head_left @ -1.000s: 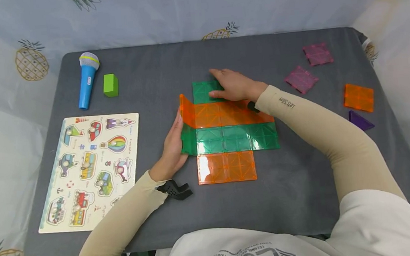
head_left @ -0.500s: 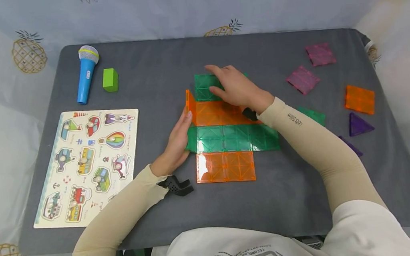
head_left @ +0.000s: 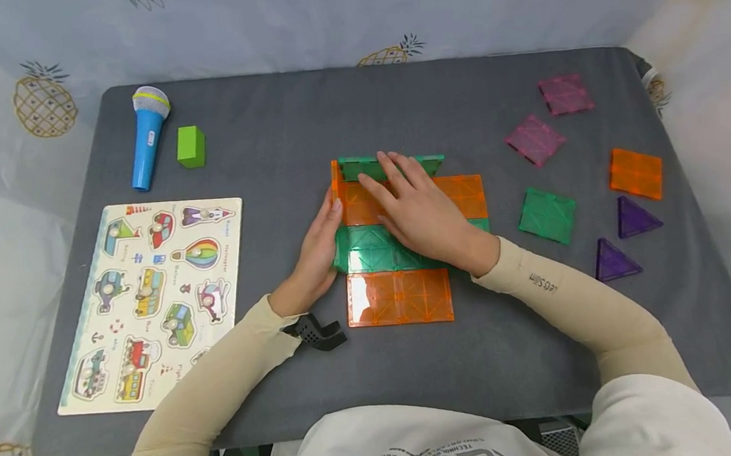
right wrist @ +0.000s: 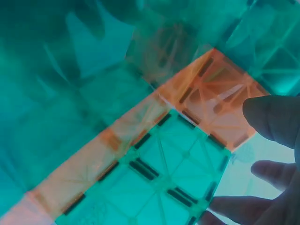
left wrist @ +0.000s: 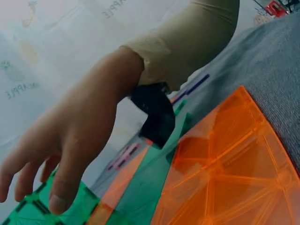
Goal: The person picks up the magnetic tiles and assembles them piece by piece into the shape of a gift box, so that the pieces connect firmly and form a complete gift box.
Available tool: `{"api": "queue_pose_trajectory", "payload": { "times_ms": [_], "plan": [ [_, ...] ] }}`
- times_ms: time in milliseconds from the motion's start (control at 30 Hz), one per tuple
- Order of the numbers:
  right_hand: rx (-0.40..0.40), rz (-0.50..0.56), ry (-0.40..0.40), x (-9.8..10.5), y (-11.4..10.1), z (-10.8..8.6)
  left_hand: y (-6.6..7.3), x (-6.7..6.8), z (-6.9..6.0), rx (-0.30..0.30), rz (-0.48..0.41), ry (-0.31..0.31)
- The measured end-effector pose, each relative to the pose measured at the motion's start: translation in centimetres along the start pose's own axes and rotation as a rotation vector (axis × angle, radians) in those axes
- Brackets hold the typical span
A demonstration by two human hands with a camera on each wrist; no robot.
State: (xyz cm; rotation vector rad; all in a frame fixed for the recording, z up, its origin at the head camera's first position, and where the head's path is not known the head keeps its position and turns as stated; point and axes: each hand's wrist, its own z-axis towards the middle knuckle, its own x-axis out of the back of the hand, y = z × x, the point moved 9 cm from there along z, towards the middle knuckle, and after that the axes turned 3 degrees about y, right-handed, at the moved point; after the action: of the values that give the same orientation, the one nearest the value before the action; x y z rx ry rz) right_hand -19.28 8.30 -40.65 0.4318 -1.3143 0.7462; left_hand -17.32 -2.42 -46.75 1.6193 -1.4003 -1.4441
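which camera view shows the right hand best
The head view: the right hand shows from above, sharp and unobstructed, at the tilted green strip. The left wrist view shows it closer, from the side. The right wrist view has fingers at its right edge; whose, I cannot tell.

Orange tiles (head_left: 464,193) beneath the right grip (head_left: 425,216) are partly hidden. The left sleeve (head_left: 211,397) hides a corner of the puzzle board (head_left: 141,326).

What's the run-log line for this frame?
left hand: against upright orange tile | right hand: straight fingers at tilted green panel | flat tiles: orange, green | right side: loose green tile
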Motion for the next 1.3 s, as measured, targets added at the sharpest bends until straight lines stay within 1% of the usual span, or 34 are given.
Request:
{"api": "queue_pose_trajectory", "payload": {
  "times_ms": [100, 200, 267, 333, 400, 467, 533, 567, 667, 700, 733, 800, 933, 1000, 1067, 1167, 1300],
  "plan": [
    [-0.015, 0.033, -0.004, 0.0, 0.0, -0.8, -0.2, 0.3, 0.1, 0.012, 0.024, 0.033],
    [-0.071, 0.073, 0.021, 0.5, 0.9, -1.7, -0.3, 0.4, 0.1, 0.012, 0.033, 0.046],
    [-0.147, 0.084, 0.044, 1.1, 2.0, -2.7, -0.3, 0.4, 0.2, 0.011, 0.031, 0.051],
    [-0.252, 0.065, 0.046, 1.6, 3.5, -4.1, -0.3, 0.5, 0.2, 0.013, 0.045, 0.069],
    [-0.38, 0.034, 0.013, 1.9, 5.1, -5.9, -0.4, 0.7, 0.2, 0.022, 0.058, 0.084],
    [-0.485, 0.003, -0.049, 1.9, 6.2, -7.8, -0.5, 0.9, 0.2, 0.028, 0.079, 0.097],
    [-0.554, 0.016, -0.129, 1.6, 6.9, -9.5, -0.5, 1.1, 0.1, 0.03, 0.097, 0.1],
    [-0.567, 0.038, -0.17, 1.3, 7.0, -10.2, -0.5, 1.2, 0.0, 0.028, 0.108, 0.1],
    [-0.556, 0.13, -0.272, 0.2, 6.6, -11.3, -0.5, 1.2, 0.0, 0.012, 0.122, 0.091],
    [-0.546, 0.157, -0.293, -0.1, 6.5, -11.4, -0.5, 1.2, 0.0, 0.006, 0.127, 0.09],
    [-0.537, 0.176, -0.305, -0.4, 6.3, -11.4, -0.5, 1.2, 0.0, -0.002, 0.125, 0.084],
    [-0.532, 0.22, -0.302, -0.6, 6.2, -11.4, -0.4, 1.1, 0.0, -0.018, 0.109, 0.072],
    [-0.579, 0.309, -0.267, -0.4, 6.4, -11.5, -0.3, 0.8, 0.0, -0.051, 0.075, 0.043],
    [-0.59, 0.329, -0.242, 0.1, 6.4, -11.7, -0.3, 0.7, 0.1, -0.059, 0.068, 0.031],
    [-0.575, 0.321, -0.203, 0.9, 6.2, -11.6, -0.3, 0.7, 0.1, -0.062, 0.069, 0.025],
    [-0.532, 0.293, -0.13, 2.3, 5.5, -11.2, -0.3, 0.9, 0.1, -0.052, 0.079, 0.038],
    [-0.47, 0.321, -0.044, 3.7, 4.2, -10.5, -0.4, 1.1, 0.0, -0.034, 0.102, 0.057]
  ]
}}
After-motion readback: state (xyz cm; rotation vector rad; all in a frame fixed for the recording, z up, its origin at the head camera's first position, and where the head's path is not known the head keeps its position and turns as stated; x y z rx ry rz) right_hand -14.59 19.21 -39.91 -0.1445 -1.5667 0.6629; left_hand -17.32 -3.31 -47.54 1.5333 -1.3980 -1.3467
